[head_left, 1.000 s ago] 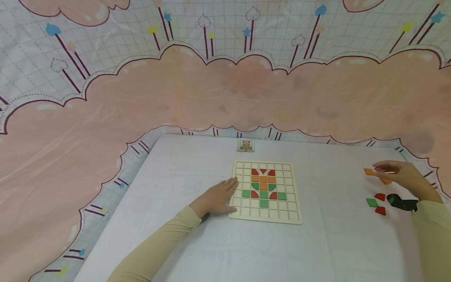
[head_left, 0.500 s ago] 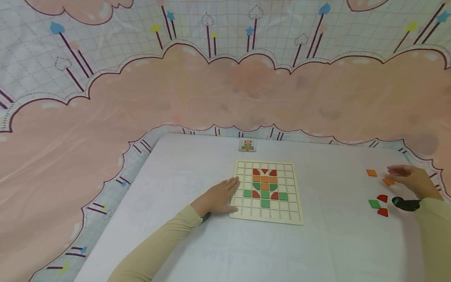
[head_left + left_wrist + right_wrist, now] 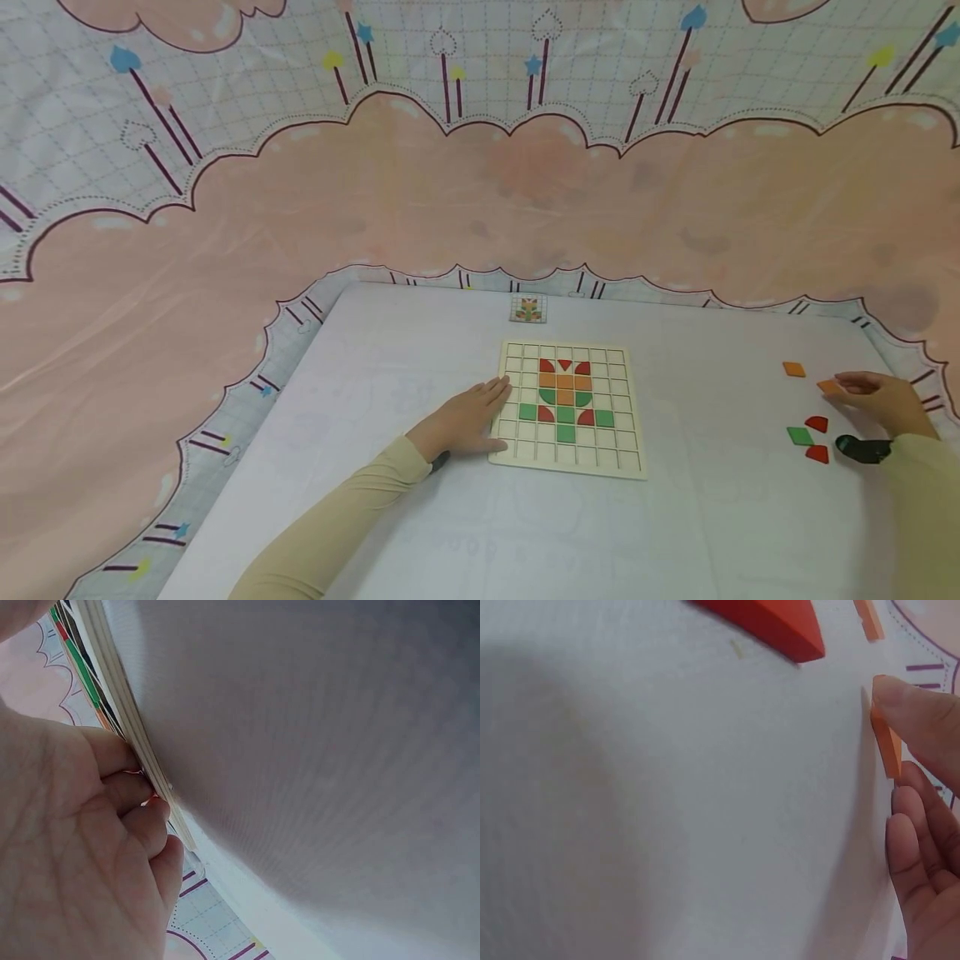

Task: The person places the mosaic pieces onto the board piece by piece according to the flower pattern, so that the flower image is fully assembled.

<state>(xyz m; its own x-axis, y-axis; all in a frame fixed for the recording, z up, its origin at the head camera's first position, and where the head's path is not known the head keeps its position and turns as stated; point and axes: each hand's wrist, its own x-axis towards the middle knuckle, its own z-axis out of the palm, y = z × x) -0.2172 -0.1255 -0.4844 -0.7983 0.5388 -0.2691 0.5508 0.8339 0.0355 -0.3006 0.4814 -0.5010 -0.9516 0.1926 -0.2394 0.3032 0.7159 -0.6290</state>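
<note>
A pale wooden grid board (image 3: pixel 517 450) lies on the table, with red, orange and green tiles set as a flower in its squares. My left hand (image 3: pixel 459 423) rests at the board's left edge with fingers extended; in the left wrist view its fingertips meet the layered wooden edge (image 3: pixel 129 712). At the far right, my right hand (image 3: pixel 883 402) pinches an orange tile (image 3: pixel 829 387) low at the tabletop. The right wrist view shows the thumb on one end of that tile (image 3: pixel 886 742) and a fingertip at the other.
Near the right hand lie another orange tile (image 3: pixel 793 369), a green tile (image 3: pixel 799 436) and two red tiles, one upper (image 3: pixel 817 424) and one lower (image 3: pixel 817 454). A small pattern card (image 3: pixel 528 309) sits behind the board. Patterned cloth (image 3: pixel 450 200) hangs beyond the table's back edge.
My right hand has left the farther orange tile, drawn back to the right, and come down onto the nearer one. The left hand stays at the board; the view has shifted slightly.
</note>
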